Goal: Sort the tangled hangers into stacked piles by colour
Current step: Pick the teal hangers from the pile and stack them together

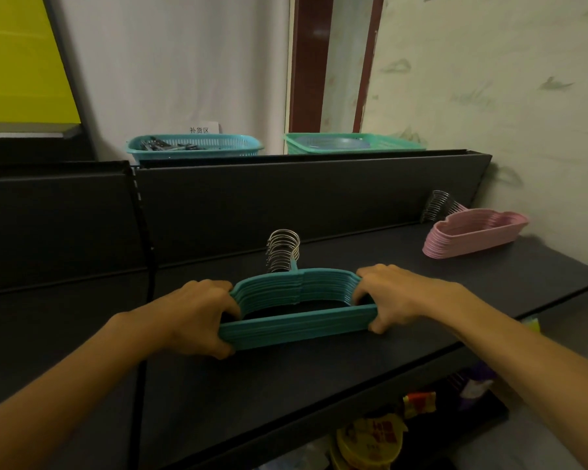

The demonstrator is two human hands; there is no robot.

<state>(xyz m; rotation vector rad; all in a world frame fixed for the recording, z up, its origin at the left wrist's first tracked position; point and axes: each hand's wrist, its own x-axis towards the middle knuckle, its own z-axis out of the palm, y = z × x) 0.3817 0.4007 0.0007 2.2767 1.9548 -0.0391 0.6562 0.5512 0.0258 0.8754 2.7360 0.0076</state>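
Observation:
A stack of teal hangers [296, 325] lies on the black shelf [319, 374] in front of me, its metal hooks [283, 251] bunched together and pointing away. My left hand [197, 317] grips the stack's left end, fingers curled over the top and thumb under the front bar. My right hand [392, 296] grips the right end the same way. A second stack, of pink hangers [472, 235], rests at the far right of the shelf against the wall, with its hooks [437, 205] toward the back panel.
A black back panel [286, 205] rises behind the shelf. On top of it sit a blue basket [194, 147] and a green basket [353, 144]. Packaged goods [370, 439] sit on a lower shelf at the bottom right.

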